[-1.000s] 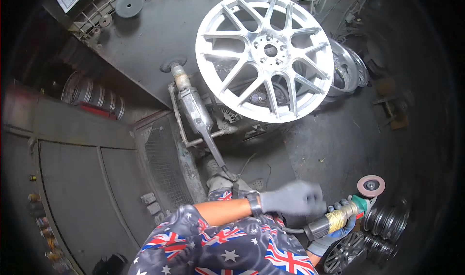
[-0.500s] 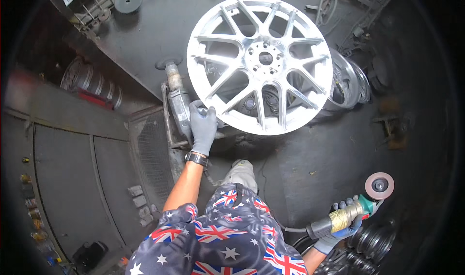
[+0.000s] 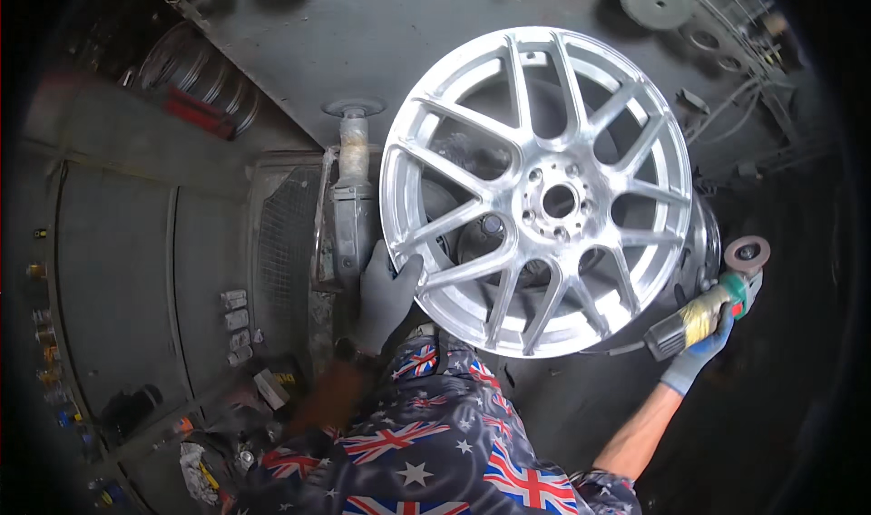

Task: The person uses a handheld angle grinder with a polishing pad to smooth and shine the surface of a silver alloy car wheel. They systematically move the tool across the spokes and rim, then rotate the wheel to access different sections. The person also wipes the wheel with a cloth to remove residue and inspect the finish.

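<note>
A large bare-metal alloy wheel rim (image 3: 497, 268) with several split spokes faces up in front of me. My left hand (image 3: 385, 295), in a grey glove, grips the rim's outer edge at its lower left. My right hand (image 3: 706, 343), also gloved, is wrapped round the taped body of an angle grinder (image 3: 700, 319). The grinder's round abrasive disc (image 3: 747, 254) points up and away, apart from the rim's right edge. Part of the right-hand fingers is hidden behind the tool.
Left of the rim, another power tool (image 3: 353, 211) with a round pad stands on a metal frame. Toothed discs (image 3: 655, 0) hang at the far right. More wheels (image 3: 195, 84) sit on a red rack at left. A second rim (image 3: 706, 229) lies partly behind the held one.
The rim now sits lower and farther right in view, turned somewhat, with my left hand still on its edge. My right hand has brought the grinder up, closer to the rim.
</note>
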The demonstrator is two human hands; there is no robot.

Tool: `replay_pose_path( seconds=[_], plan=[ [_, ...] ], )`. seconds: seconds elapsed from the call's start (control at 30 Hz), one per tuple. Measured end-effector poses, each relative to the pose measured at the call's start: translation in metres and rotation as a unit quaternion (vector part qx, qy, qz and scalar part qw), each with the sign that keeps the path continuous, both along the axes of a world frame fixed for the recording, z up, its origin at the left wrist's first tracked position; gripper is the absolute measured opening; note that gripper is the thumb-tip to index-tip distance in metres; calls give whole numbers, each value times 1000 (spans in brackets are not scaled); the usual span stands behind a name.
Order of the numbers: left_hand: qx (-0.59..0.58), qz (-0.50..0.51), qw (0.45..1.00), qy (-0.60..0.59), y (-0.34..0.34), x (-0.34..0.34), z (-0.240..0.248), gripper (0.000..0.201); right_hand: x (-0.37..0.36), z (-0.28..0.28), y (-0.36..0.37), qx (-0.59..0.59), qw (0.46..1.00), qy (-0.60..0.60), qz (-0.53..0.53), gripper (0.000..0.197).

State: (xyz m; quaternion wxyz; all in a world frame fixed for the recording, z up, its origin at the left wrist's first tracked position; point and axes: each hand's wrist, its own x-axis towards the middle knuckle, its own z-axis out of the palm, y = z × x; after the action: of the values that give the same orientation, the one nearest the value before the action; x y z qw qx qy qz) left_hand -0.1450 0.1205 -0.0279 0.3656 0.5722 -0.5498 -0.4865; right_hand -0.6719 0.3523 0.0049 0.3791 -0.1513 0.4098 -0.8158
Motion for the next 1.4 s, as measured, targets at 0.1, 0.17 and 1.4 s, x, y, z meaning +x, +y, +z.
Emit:
replay_pose_path(
  seconds=[0.1,0.17,1.4],
  plan=[
    [42,16,998,-46,-2,-6,14,28,-30,6,-69,57,997,-23,-39,43],
    [43,5,997,-67,-3,0,8,29,-60,0,-94,66,998,-4,-24,44],
    [22,93,995,-34,-3,-27,34,34,-11,-31,-98,18,992,-68,102,50]
  ],
)
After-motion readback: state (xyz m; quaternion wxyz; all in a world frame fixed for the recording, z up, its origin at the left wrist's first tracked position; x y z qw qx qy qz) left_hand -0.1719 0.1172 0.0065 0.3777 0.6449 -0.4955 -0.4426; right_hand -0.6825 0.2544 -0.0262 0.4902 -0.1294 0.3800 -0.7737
